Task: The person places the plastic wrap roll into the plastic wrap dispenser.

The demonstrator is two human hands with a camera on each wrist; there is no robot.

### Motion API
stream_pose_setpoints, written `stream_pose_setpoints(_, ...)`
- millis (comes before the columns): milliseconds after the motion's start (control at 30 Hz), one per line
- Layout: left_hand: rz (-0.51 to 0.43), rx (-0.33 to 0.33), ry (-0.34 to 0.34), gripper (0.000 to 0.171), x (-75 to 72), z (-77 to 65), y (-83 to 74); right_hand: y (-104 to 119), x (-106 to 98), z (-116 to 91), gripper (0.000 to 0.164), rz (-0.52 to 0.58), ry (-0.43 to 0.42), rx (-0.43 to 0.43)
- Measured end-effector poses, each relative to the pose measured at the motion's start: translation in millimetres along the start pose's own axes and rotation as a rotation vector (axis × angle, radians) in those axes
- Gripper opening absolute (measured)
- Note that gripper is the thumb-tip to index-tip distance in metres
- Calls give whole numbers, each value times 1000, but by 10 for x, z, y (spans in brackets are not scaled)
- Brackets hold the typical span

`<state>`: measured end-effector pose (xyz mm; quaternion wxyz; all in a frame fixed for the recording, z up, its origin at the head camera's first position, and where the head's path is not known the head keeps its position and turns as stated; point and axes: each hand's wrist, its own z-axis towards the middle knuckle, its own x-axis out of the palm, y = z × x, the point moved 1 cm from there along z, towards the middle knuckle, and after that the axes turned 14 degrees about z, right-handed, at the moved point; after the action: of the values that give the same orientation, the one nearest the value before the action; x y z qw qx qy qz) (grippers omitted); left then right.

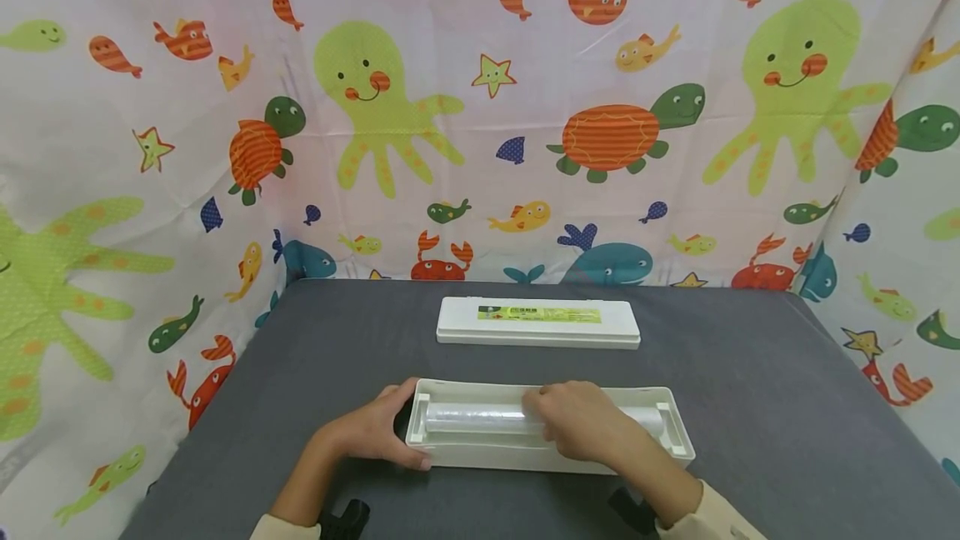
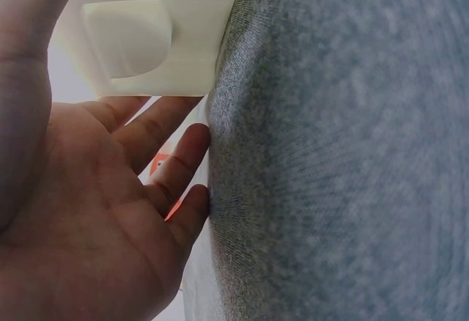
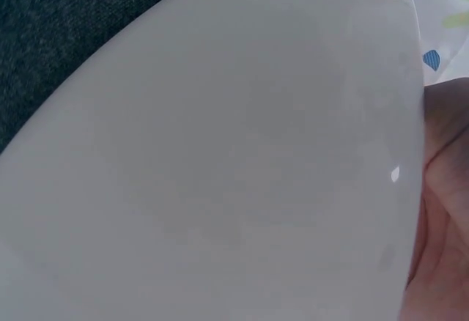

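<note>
- Box: a white, long, shallow box (image 1: 517,459) lies lengthwise across the tabletop (image 1: 750,382), near the person, with its inside exposed from above.
- Roll: a clear, glossy roll (image 1: 474,417) lies along the inside of the box, its middle part covered by the right hand.
- Left hand (image 1: 375,433): grips the left end of the box, thumb at the near corner and index finger at the far corner. The left wrist view shows the remaining fingers apart from one another, the two lowest beside the box rather than on it.
- Right hand (image 1: 581,421): over the box, right of its middle, fingers bent down towards the roll. Whether they pinch the roll or only touch it cannot be told; in the right wrist view a pale, smooth surface hides the fingertips.
- Lid: a white, long lid (image 1: 537,339) lies behind the box, apart from it, bearing a yellow-green label (image 1: 540,315). The label's print is too small to read.
- Surroundings: a curtain (image 1: 525,40) printed with sea animals hangs behind the grey tabletop and along both sides.
</note>
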<state>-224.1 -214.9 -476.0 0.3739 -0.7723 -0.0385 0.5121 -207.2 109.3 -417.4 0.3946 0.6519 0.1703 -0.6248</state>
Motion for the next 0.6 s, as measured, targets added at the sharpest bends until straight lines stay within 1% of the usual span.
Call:
stream_pose_setpoints(100, 9, -10, 0, 93, 0, -1, -1, -1, -3, 5, 32, 11, -1, 1)
stream_pose_setpoints(600, 2, -12, -11, 94, 2, -3, -7, -47, 27, 24, 29, 36, -12, -13)
